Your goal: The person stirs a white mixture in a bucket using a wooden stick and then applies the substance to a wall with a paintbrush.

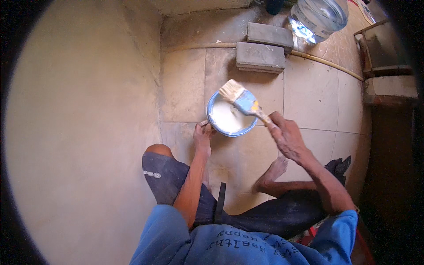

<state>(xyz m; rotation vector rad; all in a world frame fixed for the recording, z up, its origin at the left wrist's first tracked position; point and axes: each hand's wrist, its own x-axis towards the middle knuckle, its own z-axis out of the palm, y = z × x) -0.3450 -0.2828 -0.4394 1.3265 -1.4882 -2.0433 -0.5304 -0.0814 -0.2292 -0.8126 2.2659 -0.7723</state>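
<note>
While right hand [287,137] clenches brush [242,99] handle, bristles beyond grip over paint; left hand [203,134] pinches can [230,117] rim. Wet, drippy, likely slippery; can sloshes.

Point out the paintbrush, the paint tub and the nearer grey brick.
paintbrush [240,98], head view, on its blue ferrule.
paint tub [211,106], head view, on its blue left rim.
grey brick [259,56], head view, on its top face.

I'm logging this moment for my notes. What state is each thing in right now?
Paint can: open, holding white paint.
Brush: bristles coated white, over the can's rim.
Left hand: gripping the can's edge.
Right hand: closed on the brush handle.
Water jug: partly filled.
Two bricks: lying flat.
</note>
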